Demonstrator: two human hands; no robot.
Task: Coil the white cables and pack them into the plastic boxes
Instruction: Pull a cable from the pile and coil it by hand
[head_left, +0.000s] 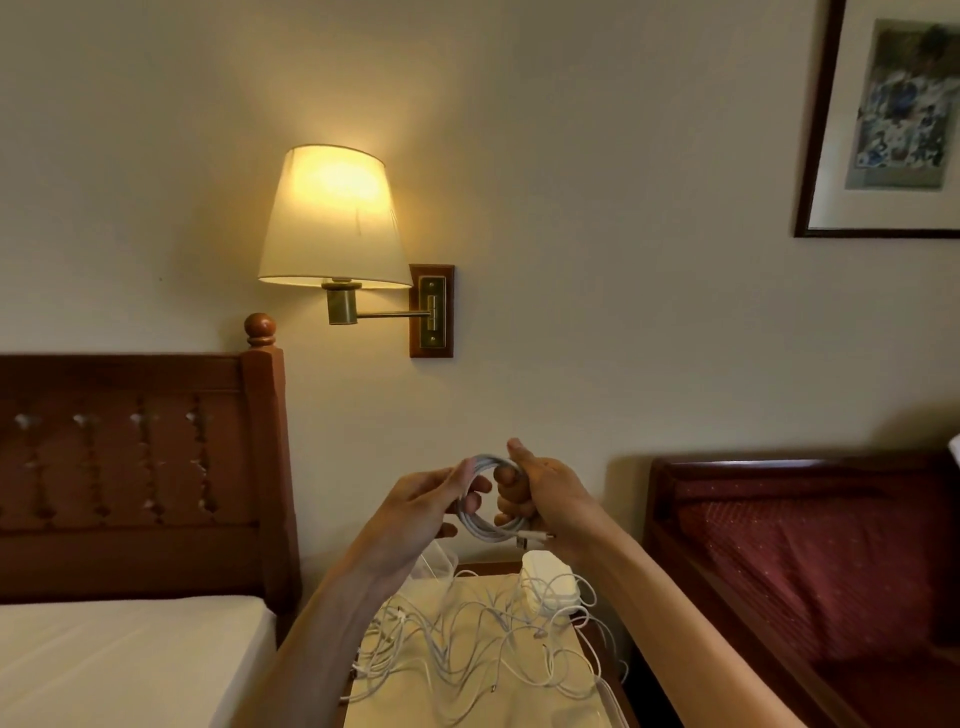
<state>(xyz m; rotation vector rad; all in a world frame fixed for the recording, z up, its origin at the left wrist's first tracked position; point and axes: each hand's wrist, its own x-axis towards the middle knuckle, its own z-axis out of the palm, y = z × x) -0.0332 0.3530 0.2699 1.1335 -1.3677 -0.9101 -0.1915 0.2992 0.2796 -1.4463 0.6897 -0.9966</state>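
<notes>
Hands at lower centre: left hand (423, 501) and right hand (540, 493) grip coiled white cable (485, 525); loose cables (467, 644) sprawl across surface (415, 706); lit wall lamp (332, 218) glows above.

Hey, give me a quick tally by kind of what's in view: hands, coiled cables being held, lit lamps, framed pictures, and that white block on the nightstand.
Hands: 2, the left hand and the right hand
Coiled cable held between both: 1
Lit wall lamp: 1
Framed picture: 1
White block among the loose cables, too tangled to count: 1
Total: 6
</notes>
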